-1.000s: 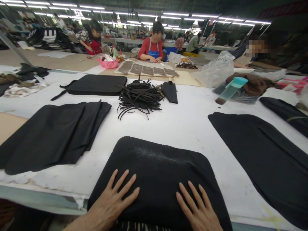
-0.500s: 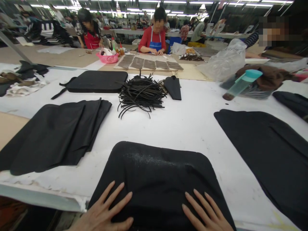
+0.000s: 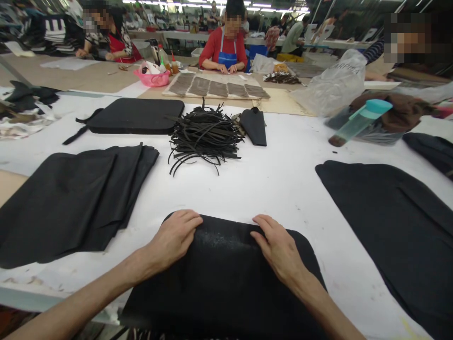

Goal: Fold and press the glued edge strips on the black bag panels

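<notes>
A black leather-like panel with rounded far corners lies in front of me. Whitish, dusty marks show near its far edge. My left hand is closed at that far edge, left of centre, its fingers bent together over the panel's border. Farther right along the same edge, my right hand has curled fingers over the border and its thumb on the upper face. The fingertips' undersides are hidden. Between the hands, the panel's surface looks fairly flat.
Stacked black pieces lie left, and more black sheets lie right. Beyond are a black padded slab, a heap of black strips and a teal-capped bottle. Co-workers sit across the table.
Both hands have moved forward from lying spread on the panel's near part to its far edge, where their fingers now curl. The panel's near part looks smoother.
</notes>
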{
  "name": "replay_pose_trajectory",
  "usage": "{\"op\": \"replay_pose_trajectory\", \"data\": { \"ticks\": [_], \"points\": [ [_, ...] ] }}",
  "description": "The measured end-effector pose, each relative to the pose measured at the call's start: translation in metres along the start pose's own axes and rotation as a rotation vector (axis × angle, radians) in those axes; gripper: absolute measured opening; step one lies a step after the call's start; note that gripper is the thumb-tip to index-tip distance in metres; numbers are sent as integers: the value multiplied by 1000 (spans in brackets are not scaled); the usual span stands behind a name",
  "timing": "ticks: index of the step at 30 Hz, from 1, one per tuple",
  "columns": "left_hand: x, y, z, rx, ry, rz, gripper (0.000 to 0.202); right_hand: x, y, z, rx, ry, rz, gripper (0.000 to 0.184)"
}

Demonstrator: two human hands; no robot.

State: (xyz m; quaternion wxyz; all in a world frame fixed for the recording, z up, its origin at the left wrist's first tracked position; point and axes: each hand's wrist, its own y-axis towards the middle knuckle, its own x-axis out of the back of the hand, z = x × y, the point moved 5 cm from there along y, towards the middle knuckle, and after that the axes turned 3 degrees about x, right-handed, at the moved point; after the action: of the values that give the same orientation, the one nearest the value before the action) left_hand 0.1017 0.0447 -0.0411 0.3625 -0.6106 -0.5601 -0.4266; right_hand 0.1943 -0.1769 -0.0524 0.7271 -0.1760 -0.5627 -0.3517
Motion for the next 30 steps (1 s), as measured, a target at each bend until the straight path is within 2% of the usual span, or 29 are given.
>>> {"op": "replay_pose_trajectory", "data": {
  "ticks": [4,7,10,12,14,17,20,25,30],
  "points": [
    [-17,37,-1,14,40,131,24,-15,24,4,14,-9,165,17],
    [-21,46,0,33,25,172,22,-17,27,0,-38,21,231,16],
    [-16,46,6,56,-70,166,23,-13,28,-3,-42,154,296,15],
    [-14,46,10,41,-148,171,21,-8,33,-4,-32,272,274,16],
    [-13,47,14,35,-208,165,14,-4,39,-6,-57,337,173,17],
    [-14,50,22,97,-230,127,9,-4,46,-9,-98,272,67,18],
    [-14,52,28,160,-215,89,11,-10,47,-12,-79,154,112,21],
    [-5,46,35,285,-284,129,23,2,26,-45,-139,156,225,21],
    [5,27,60,422,-391,214,31,24,-21,-94,-256,139,235,27]
  ]
}}
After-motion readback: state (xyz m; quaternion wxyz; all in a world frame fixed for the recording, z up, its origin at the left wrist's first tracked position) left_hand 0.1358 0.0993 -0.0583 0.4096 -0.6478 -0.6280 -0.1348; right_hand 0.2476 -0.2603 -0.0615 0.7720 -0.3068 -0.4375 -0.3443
